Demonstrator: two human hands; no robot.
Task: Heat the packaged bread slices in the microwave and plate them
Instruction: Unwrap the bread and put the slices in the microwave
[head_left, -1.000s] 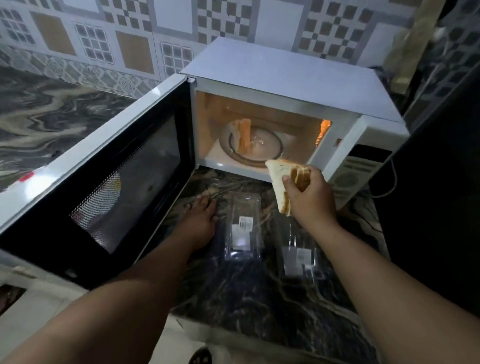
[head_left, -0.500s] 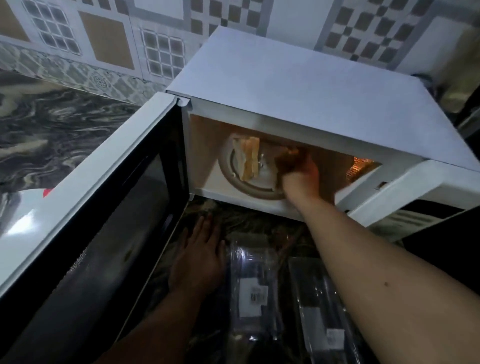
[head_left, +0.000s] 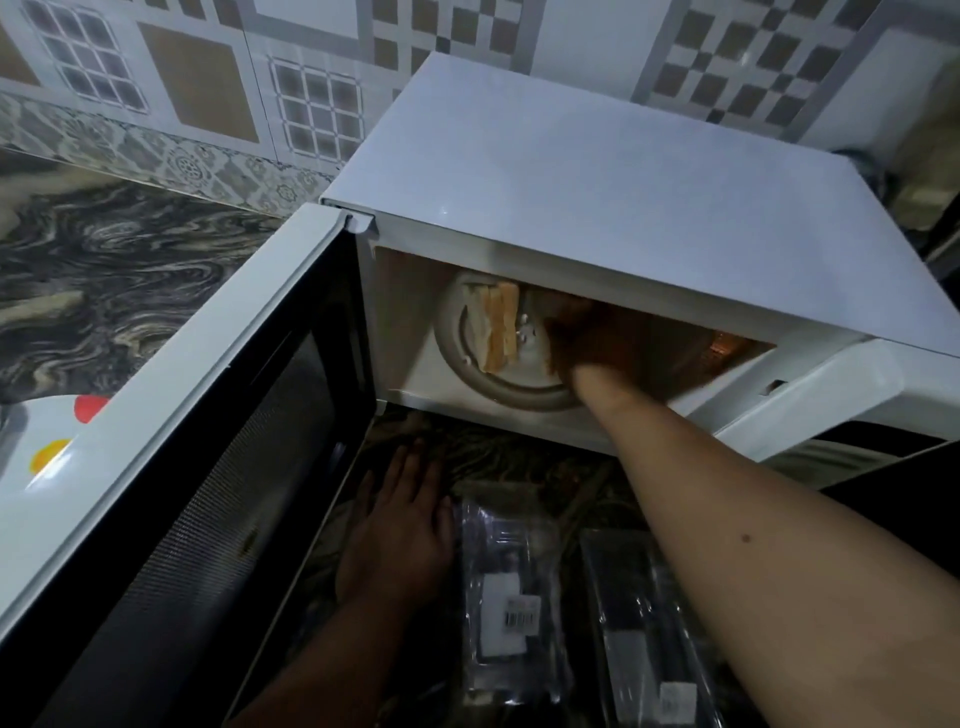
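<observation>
The white microwave (head_left: 597, 208) stands with its door (head_left: 208, 467) swung wide to the left. Toasted bread slices (head_left: 498, 327) stand on edge on the left part of the glass turntable (head_left: 519, 397). My right hand (head_left: 587, 338) is deep inside the cavity, just right of those slices and over the turntable. It is in shadow, with fingers curled downward; what it holds is hidden. My left hand (head_left: 400, 525) lies flat on the dark counter below the door, fingers spread, holding nothing.
Two clear plastic bread packages (head_left: 509, 597) (head_left: 644, 623) with white labels lie on the marbled counter in front of the microwave. A white plate with red and yellow spots (head_left: 47, 441) shows at the left behind the door. A tiled wall runs along the back.
My right hand carried a bread slice from in front of the microwave into the cavity and now sits lower on the turntable. The view has moved closer. My left hand stayed on the counter.
</observation>
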